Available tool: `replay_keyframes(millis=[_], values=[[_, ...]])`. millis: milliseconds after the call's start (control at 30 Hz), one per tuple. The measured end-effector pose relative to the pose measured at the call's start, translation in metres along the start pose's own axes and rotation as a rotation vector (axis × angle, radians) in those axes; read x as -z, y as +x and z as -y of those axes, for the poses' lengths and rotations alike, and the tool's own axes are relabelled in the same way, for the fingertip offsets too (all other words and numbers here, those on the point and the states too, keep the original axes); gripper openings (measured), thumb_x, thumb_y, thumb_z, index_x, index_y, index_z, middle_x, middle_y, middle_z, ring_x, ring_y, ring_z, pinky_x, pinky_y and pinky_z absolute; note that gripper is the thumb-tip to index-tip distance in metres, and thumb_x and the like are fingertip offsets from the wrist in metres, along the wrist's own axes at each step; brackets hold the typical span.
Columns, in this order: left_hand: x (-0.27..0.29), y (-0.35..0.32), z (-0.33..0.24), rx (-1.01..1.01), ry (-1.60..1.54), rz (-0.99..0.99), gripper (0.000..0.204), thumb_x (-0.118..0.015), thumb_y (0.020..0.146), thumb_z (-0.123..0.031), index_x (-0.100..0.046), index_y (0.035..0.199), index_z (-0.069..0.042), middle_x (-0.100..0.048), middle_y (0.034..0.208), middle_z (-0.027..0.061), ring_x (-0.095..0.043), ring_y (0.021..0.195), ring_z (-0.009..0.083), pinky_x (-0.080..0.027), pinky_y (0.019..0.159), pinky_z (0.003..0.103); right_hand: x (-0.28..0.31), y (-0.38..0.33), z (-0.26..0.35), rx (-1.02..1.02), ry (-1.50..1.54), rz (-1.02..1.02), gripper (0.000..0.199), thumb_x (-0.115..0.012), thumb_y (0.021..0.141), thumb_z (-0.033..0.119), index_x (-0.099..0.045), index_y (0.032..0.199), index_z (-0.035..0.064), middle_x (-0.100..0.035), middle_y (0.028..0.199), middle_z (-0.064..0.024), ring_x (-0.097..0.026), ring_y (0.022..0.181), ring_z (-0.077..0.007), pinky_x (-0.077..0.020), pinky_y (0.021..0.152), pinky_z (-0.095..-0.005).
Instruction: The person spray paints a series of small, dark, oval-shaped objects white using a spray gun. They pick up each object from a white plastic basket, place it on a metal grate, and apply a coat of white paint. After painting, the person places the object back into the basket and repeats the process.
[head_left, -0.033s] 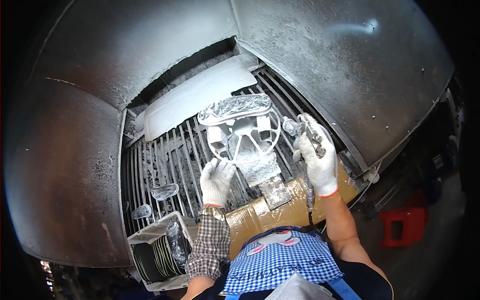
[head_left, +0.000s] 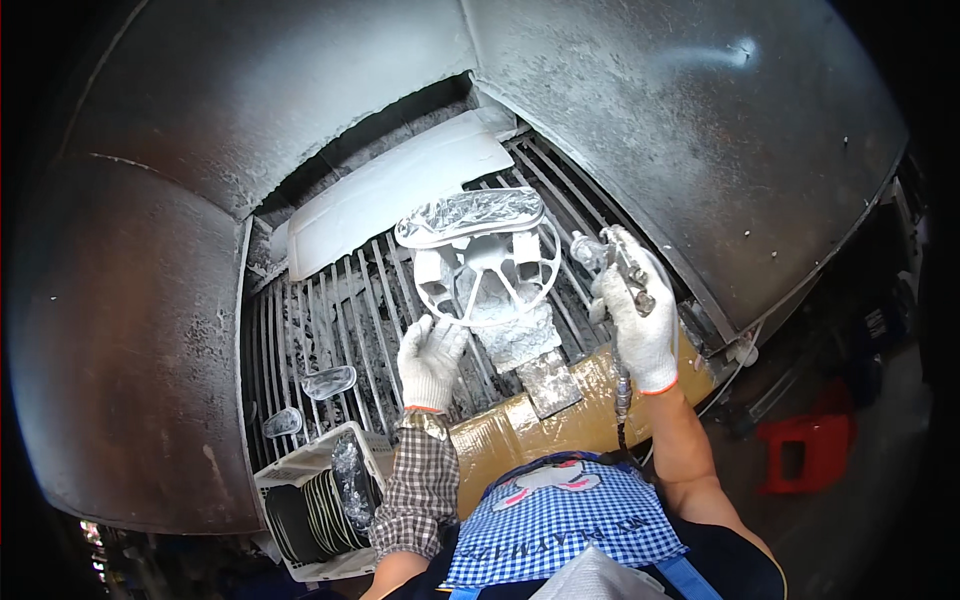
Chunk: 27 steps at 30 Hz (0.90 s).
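A white spoked ring stands over the slatted grate, with an oval piece wrapped in crinkled foil at its far side. Below the ring is a rough white-coated block, and a flat plate juts from it toward me. My left hand, in a white knit glove, is at the ring's near left rim with its fingers apart; whether they touch it I cannot tell. My gloved right hand is closed round a metal spray gun, held right of the ring with its cup end toward it.
Dark metal booth walls enclose the grate. A white sheet lies at the back. Two small oval foil-faced pieces rest at left, beside a white crate of dark oval parts. A tape-wrapped tan roll edges the front.
My right hand and the spray gun have shifted very slightly to the right. My left hand has moved a touch left. The ring looks unmoved.
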<state>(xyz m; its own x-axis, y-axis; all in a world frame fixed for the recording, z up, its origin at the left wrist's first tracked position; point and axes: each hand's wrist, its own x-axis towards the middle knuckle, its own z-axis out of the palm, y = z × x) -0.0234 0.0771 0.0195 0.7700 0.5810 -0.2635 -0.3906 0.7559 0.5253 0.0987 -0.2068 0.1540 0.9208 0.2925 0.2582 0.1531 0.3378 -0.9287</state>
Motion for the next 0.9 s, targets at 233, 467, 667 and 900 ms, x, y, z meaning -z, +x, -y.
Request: replay_keyframes(millis=[233, 467, 667, 900], values=[[-0.013, -0.010, 0.030, 0.017, 0.128, 0.064, 0.024, -0.061, 0.102, -0.027, -0.064, 0.109, -0.004, -0.071, 0.118, 0.0198, -0.070, 0.110, 0.0351, -0.060, 0.096, 0.049, 0.006, -0.022, 0.008, 0.011, -0.038, 0.116, 0.057, -0.065, 0.106, 0.009, -0.045, 0.157, -0.0063, -0.068, 0.102, -0.0018, -0.058, 0.073, -0.0044, -0.0496, 0.066, -0.0208], [-0.022, -0.016, 0.061, 0.169, -0.036, 0.132, 0.048, -0.058, 0.104, -0.026, -0.055, 0.141, 0.005, -0.059, 0.146, 0.0279, -0.060, 0.131, 0.0443, -0.054, 0.107, 0.055, 0.004, -0.023, 0.018, -0.009, -0.006, 0.002, 0.055, -0.064, 0.106, 0.008, -0.046, 0.156, -0.0062, -0.070, 0.107, -0.0029, -0.058, 0.075, -0.0043, -0.0499, 0.067, -0.0207], [-0.017, -0.013, 0.047, 0.108, 0.009, 0.084, 0.040, -0.059, 0.103, -0.025, -0.060, 0.130, 0.004, -0.063, 0.141, 0.0288, -0.063, 0.128, 0.0437, -0.055, 0.106, 0.056, 0.014, -0.030, 0.024, -0.072, 0.071, 0.060, 0.054, -0.065, 0.105, 0.009, -0.049, 0.155, -0.0045, -0.068, 0.097, -0.0043, -0.060, 0.073, -0.0045, -0.0510, 0.067, -0.0203], [-0.013, -0.013, 0.024, 0.051, -0.004, 0.074, 0.041, -0.057, 0.104, -0.025, -0.060, 0.132, 0.005, -0.063, 0.141, 0.0307, -0.065, 0.127, 0.0436, -0.058, 0.103, 0.056, 0.019, -0.033, 0.024, -0.049, 0.041, 0.154, 0.053, -0.064, 0.105, 0.008, -0.049, 0.154, -0.0063, -0.071, 0.112, -0.0086, -0.064, 0.076, -0.0063, -0.0540, 0.069, -0.0223]])
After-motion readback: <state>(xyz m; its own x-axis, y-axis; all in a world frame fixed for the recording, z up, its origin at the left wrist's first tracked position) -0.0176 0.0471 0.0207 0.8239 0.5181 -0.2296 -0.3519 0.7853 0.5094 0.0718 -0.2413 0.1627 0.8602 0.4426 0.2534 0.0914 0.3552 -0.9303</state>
